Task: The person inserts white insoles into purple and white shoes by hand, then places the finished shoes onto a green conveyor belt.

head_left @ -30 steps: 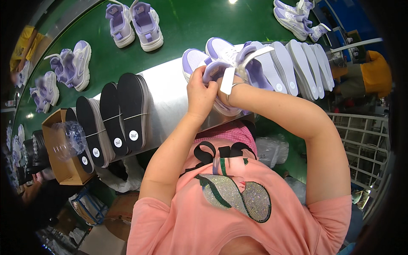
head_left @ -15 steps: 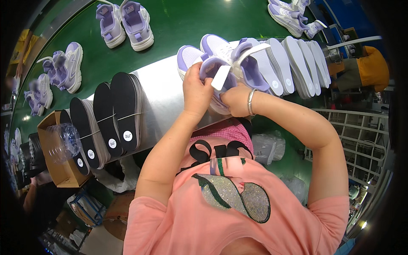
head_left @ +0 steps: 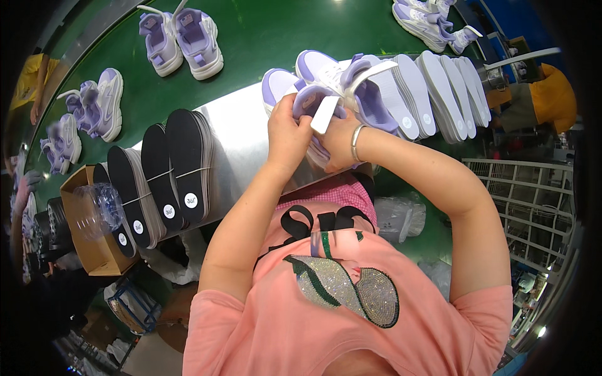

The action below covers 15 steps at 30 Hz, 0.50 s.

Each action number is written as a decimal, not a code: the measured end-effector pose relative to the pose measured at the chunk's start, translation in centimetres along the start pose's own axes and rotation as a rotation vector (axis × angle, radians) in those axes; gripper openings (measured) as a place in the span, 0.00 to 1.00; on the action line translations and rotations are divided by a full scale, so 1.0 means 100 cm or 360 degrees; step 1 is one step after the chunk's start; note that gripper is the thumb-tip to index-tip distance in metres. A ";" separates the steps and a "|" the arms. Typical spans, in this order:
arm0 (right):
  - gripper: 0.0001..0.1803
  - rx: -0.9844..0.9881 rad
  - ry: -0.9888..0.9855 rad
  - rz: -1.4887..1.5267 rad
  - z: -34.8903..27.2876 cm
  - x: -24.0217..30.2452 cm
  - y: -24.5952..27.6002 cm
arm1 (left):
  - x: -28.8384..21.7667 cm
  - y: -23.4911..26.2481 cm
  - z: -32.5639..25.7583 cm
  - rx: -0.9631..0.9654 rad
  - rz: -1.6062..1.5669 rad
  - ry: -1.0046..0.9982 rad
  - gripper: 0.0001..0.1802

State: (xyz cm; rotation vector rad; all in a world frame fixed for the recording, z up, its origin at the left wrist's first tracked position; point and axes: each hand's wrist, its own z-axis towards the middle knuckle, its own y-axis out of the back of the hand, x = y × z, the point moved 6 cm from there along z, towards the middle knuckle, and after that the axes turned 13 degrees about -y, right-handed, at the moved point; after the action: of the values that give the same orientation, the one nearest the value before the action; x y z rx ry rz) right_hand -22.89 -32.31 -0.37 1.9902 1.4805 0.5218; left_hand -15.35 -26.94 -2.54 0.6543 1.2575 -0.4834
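A white and lilac sneaker (head_left: 278, 86) is between my hands at the edge of the metal worktop, its collar facing me. My left hand (head_left: 288, 136) is closed on the left side of its collar. My right hand (head_left: 340, 139) is closed round the heel's right side; its fingertips are partly hidden by the shoe. A white strip (head_left: 323, 115) sticks up from the collar between my hands. Right beside it lies the matching sneaker (head_left: 374, 106), with another white strip (head_left: 370, 74) across its opening.
Stacks of pale insoles (head_left: 411, 100) line the right, banded stacks of black insoles (head_left: 188, 163) the left. An open carton (head_left: 94, 250) with clear plastic stands far left. More sneakers (head_left: 197, 44) sit on the green belt (head_left: 269, 31). A white wire rack (head_left: 527, 207) is at right.
My right hand has shifted slightly left and turned further round the sneaker's heel. My left hand stays at the collar. A gloved hand has come into view at the far left.
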 end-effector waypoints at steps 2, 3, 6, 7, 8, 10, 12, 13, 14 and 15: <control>0.43 -0.0260 0.0141 0.0057 -0.004 -0.002 -0.006 | 0.005 -0.001 0.001 -0.0035 0.0071 -0.0092 0.20; 0.41 -0.0200 0.0080 0.0032 -0.014 -0.001 0.001 | 0.005 0.000 -0.001 -0.0051 0.0054 -0.0072 0.20; 0.30 -0.0233 0.0082 -0.0044 -0.022 -0.002 -0.009 | 0.000 -0.004 -0.002 -0.0065 0.0001 -0.0029 0.19; 0.28 -0.0166 0.0109 0.0022 -0.017 -0.003 -0.015 | -0.003 -0.006 -0.001 -0.0059 -0.0019 -0.0030 0.18; 0.26 -0.0101 0.0136 0.0089 -0.010 -0.005 -0.019 | -0.003 -0.006 0.000 -0.0058 -0.0025 -0.0015 0.17; 0.23 -0.0024 0.0143 0.0170 -0.007 -0.006 -0.020 | -0.004 -0.006 0.003 -0.0063 -0.0030 0.0005 0.16; 0.20 -0.0003 0.0102 0.0191 -0.008 -0.006 -0.016 | -0.001 -0.004 0.007 -0.0075 -0.0112 -0.0011 0.15; 0.18 -0.0054 0.0114 0.0214 -0.008 -0.006 -0.017 | -0.003 -0.003 0.008 -0.0073 -0.0117 -0.0014 0.14; 0.17 -0.0106 0.0126 0.0237 -0.008 -0.007 -0.020 | -0.005 -0.001 0.011 -0.0070 -0.0122 -0.0017 0.14; 0.16 -0.0193 0.0118 0.0308 -0.014 -0.007 -0.019 | 0.002 -0.001 0.013 -0.0068 -0.0126 -0.0076 0.12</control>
State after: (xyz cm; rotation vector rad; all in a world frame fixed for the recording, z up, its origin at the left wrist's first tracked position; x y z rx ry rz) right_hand -25.34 -32.24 -0.61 2.0479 1.2733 0.7561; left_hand -14.42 -27.86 -2.55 0.5552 1.2491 -0.5333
